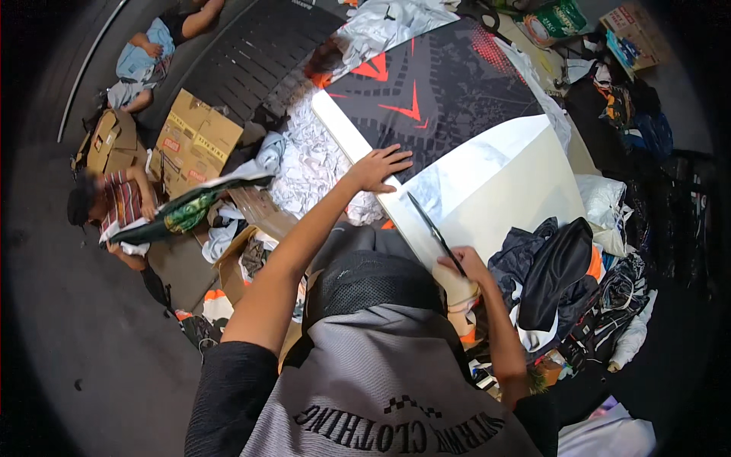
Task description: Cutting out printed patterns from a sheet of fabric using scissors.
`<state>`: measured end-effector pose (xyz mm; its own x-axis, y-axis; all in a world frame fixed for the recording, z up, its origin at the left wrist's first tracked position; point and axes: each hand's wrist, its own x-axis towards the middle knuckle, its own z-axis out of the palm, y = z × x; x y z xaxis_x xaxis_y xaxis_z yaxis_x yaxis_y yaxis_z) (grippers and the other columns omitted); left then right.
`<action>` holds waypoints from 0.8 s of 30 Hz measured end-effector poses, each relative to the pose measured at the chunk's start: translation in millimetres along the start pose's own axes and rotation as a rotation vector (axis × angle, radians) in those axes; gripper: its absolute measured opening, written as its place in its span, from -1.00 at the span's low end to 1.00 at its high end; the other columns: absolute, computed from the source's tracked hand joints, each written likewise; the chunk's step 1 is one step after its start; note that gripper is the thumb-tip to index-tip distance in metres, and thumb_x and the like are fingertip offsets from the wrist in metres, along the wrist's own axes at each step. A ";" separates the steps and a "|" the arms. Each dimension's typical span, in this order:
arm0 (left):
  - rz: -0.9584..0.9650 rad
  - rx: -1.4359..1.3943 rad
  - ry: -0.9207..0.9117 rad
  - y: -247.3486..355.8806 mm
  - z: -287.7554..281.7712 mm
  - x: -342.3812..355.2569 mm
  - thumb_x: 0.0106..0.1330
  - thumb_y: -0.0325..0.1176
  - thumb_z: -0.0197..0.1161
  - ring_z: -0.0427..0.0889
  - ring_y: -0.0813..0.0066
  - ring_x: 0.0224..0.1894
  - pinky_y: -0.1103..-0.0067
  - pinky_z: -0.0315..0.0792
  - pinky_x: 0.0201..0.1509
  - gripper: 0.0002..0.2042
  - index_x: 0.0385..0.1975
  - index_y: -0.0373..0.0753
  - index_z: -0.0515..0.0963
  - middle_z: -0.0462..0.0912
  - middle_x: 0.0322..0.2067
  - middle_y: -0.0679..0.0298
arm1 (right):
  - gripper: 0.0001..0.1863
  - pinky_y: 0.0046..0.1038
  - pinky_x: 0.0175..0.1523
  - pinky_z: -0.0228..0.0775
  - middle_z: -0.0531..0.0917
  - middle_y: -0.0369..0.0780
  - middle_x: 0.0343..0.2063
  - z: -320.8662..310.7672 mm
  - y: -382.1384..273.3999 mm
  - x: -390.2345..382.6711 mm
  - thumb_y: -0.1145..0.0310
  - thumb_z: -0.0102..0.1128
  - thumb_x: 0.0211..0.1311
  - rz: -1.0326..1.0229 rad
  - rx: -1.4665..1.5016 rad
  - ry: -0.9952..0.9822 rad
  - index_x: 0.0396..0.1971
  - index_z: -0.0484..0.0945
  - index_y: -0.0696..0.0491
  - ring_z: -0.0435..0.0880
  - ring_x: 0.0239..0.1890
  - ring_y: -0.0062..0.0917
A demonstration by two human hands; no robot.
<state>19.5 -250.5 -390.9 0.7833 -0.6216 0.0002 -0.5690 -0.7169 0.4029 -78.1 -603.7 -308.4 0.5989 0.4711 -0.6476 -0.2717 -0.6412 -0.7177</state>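
Black-and-grey fabric with red arrow shapes and a tread pattern covers the far part of a white-topped table. A strip of its pale side shows along the near right edge. My left hand lies with fingers spread on the fabric's near corner, by the table's front edge. To its right, my right hand is closed around long dark scissors. Their blades point forward and left over the bare tabletop, apart from the fabric. My fingers hide the handles.
Crumpled white scraps heap left of the table. Dark garments pile at right, beside a white plastic bag. Another person in a striped shirt holds green-and-black cloth near cardboard boxes. More scissors lie at the far edge.
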 end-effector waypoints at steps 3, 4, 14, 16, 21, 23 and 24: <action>-0.025 0.003 -0.039 2.0 0.2 0.5 0.11 0.03 0.23 -0.04 0.23 0.45 0.30 0.09 0.36 -0.22 0.37 0.03 0.14 0.04 0.42 0.44 | -0.54 -0.64 -0.58 0.07 0.25 -0.46 -0.81 5.2 18.6 -23.9 0.25 0.34 0.14 -0.015 0.185 0.099 -0.83 0.33 0.02 0.14 -0.73 -0.74; -0.027 0.001 -0.055 2.9 -0.3 0.7 0.12 0.02 0.23 -0.04 0.21 0.45 0.30 0.08 0.37 -0.23 0.37 0.02 0.14 0.03 0.42 0.42 | -0.55 -0.64 -0.58 0.09 0.28 -0.44 -0.82 6.9 23.4 -29.3 0.25 0.32 0.16 0.053 0.140 0.170 -0.83 0.36 0.02 0.16 -0.74 -0.73; 0.036 0.057 -0.042 8.7 -9.6 5.6 0.13 0.17 0.19 0.02 0.13 0.43 0.30 0.14 0.32 -0.23 0.33 -0.03 0.20 0.08 0.40 0.33 | -0.53 -0.50 -0.58 0.20 0.40 -0.26 -0.83 12.3 22.6 4.0 0.11 0.30 0.16 0.112 0.305 0.648 -0.76 0.44 0.14 0.32 -0.76 -0.56; 0.069 0.054 -0.021 4.4 -7.3 6.8 0.11 0.19 0.19 0.05 0.13 0.42 0.28 0.16 0.30 -0.23 0.32 -0.02 0.23 0.09 0.39 0.33 | -0.49 -0.43 -0.56 0.25 0.41 -0.21 -0.83 16.6 11.3 19.1 0.04 0.32 0.12 0.138 0.143 0.739 -0.73 0.45 0.18 0.34 -0.75 -0.48; 0.152 -0.011 0.022 -11.8 0.6 11.3 0.12 0.12 0.18 0.14 0.03 0.35 0.19 0.30 0.14 -0.31 0.27 0.00 0.30 0.16 0.36 0.29 | -0.37 -0.24 -0.43 0.37 0.51 -0.06 -0.74 28.1 -15.6 44.2 -0.13 0.34 -0.01 0.298 -0.006 0.820 -0.67 0.48 0.24 0.45 -0.66 -0.19; 0.167 -0.001 -0.018 -18.0 1.6 12.3 0.11 0.05 0.18 0.18 0.00 0.32 0.18 0.34 0.08 -0.35 0.25 0.02 0.33 0.18 0.35 0.27 | -0.38 -0.21 -0.37 0.40 0.56 -0.02 -0.65 34.0 -23.3 51.3 -0.15 0.35 -0.04 0.409 -0.071 0.796 -0.64 0.50 0.24 0.52 -0.57 -0.10; 0.166 0.001 -0.065 -21.0 0.3 14.0 0.10 0.02 0.19 0.19 0.00 0.31 0.19 0.35 0.07 -0.36 0.24 0.03 0.33 0.18 0.35 0.27 | -0.38 -0.20 -0.34 0.41 0.59 -0.01 -0.59 36.9 -26.3 54.9 -0.15 0.35 -0.05 0.500 -0.064 0.769 -0.60 0.52 0.24 0.55 -0.52 -0.07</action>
<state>42.3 -244.2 -399.6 0.6609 -0.7504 0.0079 -0.6895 -0.6030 0.4013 -66.0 -538.6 -334.5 0.7654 -0.3883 -0.5133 -0.6054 -0.7050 -0.3693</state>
